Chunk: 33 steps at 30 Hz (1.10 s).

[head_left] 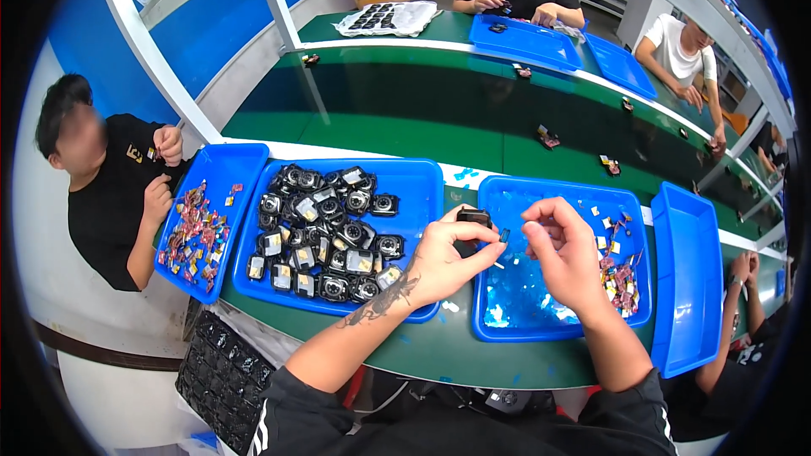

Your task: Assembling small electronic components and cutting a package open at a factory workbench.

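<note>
My left hand [452, 262] is closed around a small black watch case [475, 216]. A bit of blue film [504, 236] shows at its thumb and fingertips. Just to the right, my right hand [562, 245] is raised with curled fingers, thumb slightly apart from them, and nothing visible in its grasp. Both hands are over or beside a blue tray [515, 333] strewn with blue film scraps, with small circuit parts [621, 283] heaped at its right. Left of it, another blue tray [414, 171] holds many black watch cases [334, 232], several with round sensor backs.
At far left a blue tray [253, 152] holds circuit parts, beside a seated person [110, 177]. A blue tray [688, 287] stands at right. Beyond, a green conveyor belt [380, 110] carries scattered parts, with more people across it. A black tray [221, 376] is low at left.
</note>
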Tool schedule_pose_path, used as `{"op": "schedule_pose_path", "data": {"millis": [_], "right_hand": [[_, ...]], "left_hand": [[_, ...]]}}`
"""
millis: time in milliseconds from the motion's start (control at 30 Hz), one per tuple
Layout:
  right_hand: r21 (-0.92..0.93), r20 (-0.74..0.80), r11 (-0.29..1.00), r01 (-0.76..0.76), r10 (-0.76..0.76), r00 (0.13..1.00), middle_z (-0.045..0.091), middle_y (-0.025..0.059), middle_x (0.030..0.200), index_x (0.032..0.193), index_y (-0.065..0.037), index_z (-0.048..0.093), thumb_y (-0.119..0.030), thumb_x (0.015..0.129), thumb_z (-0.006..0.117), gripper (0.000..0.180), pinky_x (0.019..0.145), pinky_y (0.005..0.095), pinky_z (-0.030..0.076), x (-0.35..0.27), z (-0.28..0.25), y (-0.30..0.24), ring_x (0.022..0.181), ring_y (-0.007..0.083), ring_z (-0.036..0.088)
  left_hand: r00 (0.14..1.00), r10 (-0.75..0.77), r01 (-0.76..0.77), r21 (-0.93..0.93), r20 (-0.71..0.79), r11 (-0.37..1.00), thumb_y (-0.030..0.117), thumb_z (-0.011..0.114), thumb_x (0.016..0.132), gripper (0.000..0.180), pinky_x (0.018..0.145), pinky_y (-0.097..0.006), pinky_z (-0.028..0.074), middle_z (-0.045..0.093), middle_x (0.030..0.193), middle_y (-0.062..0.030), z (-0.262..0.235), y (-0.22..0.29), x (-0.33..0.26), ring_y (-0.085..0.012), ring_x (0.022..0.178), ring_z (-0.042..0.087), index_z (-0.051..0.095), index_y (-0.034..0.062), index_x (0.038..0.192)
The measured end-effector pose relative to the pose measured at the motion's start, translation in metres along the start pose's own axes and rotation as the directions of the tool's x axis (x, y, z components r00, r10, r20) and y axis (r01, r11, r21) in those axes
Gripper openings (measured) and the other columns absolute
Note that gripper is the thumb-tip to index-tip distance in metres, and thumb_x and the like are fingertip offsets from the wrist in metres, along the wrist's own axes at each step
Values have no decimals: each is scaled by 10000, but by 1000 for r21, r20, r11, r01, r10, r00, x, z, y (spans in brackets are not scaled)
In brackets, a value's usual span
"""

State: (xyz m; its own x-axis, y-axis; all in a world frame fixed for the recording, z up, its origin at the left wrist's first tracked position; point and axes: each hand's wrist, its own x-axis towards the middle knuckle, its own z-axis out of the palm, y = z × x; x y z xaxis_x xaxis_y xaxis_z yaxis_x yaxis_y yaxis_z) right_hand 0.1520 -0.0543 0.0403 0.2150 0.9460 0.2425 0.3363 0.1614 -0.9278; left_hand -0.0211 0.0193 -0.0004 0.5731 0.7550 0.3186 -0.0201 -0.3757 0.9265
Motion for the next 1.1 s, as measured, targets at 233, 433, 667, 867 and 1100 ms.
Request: {"op": "schedule_pose_path", "data": {"millis": [233, 433, 667, 867, 1100], "right_hand": [[-115, 140, 986, 121, -104, 985, 641, 52, 786, 877, -2, 590, -44, 836, 694, 120, 599, 235, 482, 5, 1, -4, 705, 95, 610], [159, 155, 985, -71, 46, 987, 628, 19, 807, 891, -4, 589, -19, 853, 682, 102, 608, 182, 472, 2, -1, 6, 700, 38, 579], [177, 112, 976, -128, 109, 988, 624, 21, 825, 952, 0, 613, -15, 858, 663, 107, 611, 177, 482, 2, 0, -5, 726, 41, 587], [-242, 56, 948, 209, -201, 978, 642, 80, 840, 906, 1, 644, 24, 810, 667, 102, 584, 234, 520, 2, 0, -16, 717, 143, 636], [-375, 127, 843, 386, -366, 922, 645, 94, 841, 903, 2, 649, 25, 804, 673, 104, 563, 260, 534, 0, -3, -18, 709, 164, 650]], "left_hand": [[1000, 8, -7, -42, 25, 999, 110, 735, 784, 127, 808, -289, 470, 592, 947, -78, 0, 0, 1, -179, 899, 585, 715, 34, 884], [998, 52, -50, -74, 33, 996, 108, 736, 791, 113, 821, -299, 462, 604, 931, -69, 4, 0, -1, -177, 936, 572, 710, 34, 872], [998, -65, 66, -177, 11, 982, 71, 716, 830, 117, 809, -269, 477, 637, 961, -74, 4, 4, -3, -137, 918, 592, 706, -1, 922], [997, -77, 71, -222, -18, 973, 104, 717, 825, 148, 738, -249, 498, 625, 969, -79, 4, -1, -2, -126, 861, 603, 703, 1, 931], [996, -75, 63, -204, -52, 977, 101, 723, 812, 151, 772, -271, 492, 626, 980, -83, 6, -1, -3, -156, 895, 602, 705, 18, 936]]}}
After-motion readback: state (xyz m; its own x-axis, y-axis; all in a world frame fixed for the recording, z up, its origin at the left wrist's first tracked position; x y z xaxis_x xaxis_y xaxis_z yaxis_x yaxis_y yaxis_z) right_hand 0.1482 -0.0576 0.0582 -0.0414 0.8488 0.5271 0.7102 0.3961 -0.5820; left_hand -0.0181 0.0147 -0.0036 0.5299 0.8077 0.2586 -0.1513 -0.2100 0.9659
